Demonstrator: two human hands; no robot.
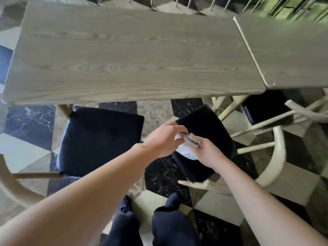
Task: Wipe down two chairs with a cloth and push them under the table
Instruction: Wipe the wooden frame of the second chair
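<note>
Two pale wooden chairs with black cushioned seats stand pulled out from the long wooden table (pixel 124 55). The left chair (pixel 99 139) faces the table squarely. The right chair (pixel 209 128) is turned at an angle, its curved back rail at the right. Above the right chair's seat, my left hand (pixel 165 139) and my right hand (pixel 207 153) both grip a crumpled whitish-grey cloth (pixel 188 144) between them. Part of the cloth hangs below my hands over the seat.
A second table (pixel 287 50) butts against the first at the right, with a third black-seated chair (pixel 266 105) partly under it. The floor is patterned marble tile. Chair backs line the table's far side. My legs and dark shoes are at the bottom centre.
</note>
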